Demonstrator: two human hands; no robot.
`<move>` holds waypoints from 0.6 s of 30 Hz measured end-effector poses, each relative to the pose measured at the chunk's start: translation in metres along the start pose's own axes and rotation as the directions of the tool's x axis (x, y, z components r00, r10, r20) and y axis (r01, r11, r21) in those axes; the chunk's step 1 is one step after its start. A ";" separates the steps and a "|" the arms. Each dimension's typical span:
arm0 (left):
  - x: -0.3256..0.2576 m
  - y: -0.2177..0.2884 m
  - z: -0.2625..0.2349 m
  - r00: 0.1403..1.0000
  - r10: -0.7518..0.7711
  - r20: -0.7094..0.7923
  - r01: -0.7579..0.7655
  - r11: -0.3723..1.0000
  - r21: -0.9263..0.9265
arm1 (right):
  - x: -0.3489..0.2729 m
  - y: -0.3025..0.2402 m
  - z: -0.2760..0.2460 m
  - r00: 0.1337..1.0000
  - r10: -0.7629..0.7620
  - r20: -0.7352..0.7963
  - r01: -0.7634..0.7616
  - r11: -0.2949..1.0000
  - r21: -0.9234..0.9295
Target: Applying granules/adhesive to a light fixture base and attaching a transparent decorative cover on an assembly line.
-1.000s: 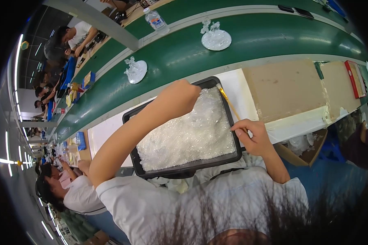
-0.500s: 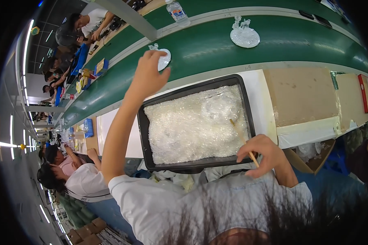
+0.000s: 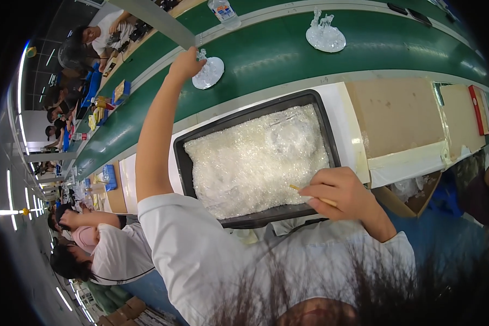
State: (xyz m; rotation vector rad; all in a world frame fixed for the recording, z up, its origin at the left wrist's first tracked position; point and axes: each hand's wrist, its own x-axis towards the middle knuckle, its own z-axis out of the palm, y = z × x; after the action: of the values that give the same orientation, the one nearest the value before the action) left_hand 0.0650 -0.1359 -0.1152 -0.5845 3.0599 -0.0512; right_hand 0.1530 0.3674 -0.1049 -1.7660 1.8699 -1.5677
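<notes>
left hand [image 3: 187, 64] at clear ornament [image 3: 208, 74], right hand [image 3: 343, 191] gripping thin stick [image 3: 327, 201]

the left fingers are sitting bent just beside the ornament's figure; whether they are gripping it cannot be told. its round base is lying just right of them on the green belt [image 3: 266, 51]. the right fingers are pinching the stick, its end pointing left over glittery granules [image 3: 244, 163] in the black tray [image 3: 185, 168]. a second ornament [image 3: 327, 39] is standing well right of the left fingers.

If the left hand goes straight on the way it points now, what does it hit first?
Most likely the clear figurine on the round base; the left hand overlaps it in view, so actual contact is unclear.
</notes>
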 end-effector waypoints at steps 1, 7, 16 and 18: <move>0.002 -0.004 0.001 0.997 0.042 -0.058 -0.042 0.999 -0.009 | -0.002 0.000 0.001 1.000 0.005 0.001 -0.005 1.000 0.002; -0.030 -0.011 -0.018 0.988 0.116 -0.104 -0.121 0.992 -0.036 | -0.015 0.004 -0.006 0.992 0.122 0.041 -0.123 0.992 0.014; -0.220 0.074 -0.123 0.973 0.148 -0.175 -0.206 0.899 -0.387 | -0.013 0.006 -0.018 0.989 0.123 0.085 -0.129 0.989 0.073; -0.247 0.086 -0.129 0.982 0.129 -0.137 -0.183 0.830 -0.528 | -0.012 0.010 -0.017 0.989 0.095 0.116 -0.105 0.991 0.085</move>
State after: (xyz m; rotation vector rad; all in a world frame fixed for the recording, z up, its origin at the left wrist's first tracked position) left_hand 0.2590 0.0390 0.0153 -0.3386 3.1883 0.8369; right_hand 0.1386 0.3845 -0.1110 -1.6587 1.7773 -1.4622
